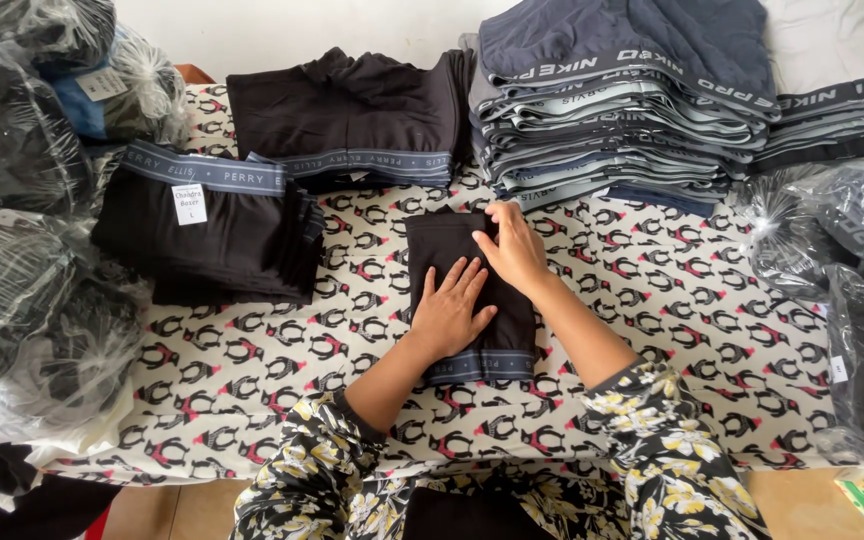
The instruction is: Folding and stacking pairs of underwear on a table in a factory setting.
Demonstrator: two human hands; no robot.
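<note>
at the middle of the counter (252,360), on its penguin-print cloth, lies a folded black garment (452,250) with a grey waistband toward 6 o'clock. left hand (449,310) presses flat on it, fingers spread open. right hand (514,248) rests at its 1 o'clock edge, fingers loosely curled, gripping nothing clearly. a black folded pile (212,235) sits at 9 o'clock, a grey stack (622,110) at 1 o'clock.
</note>
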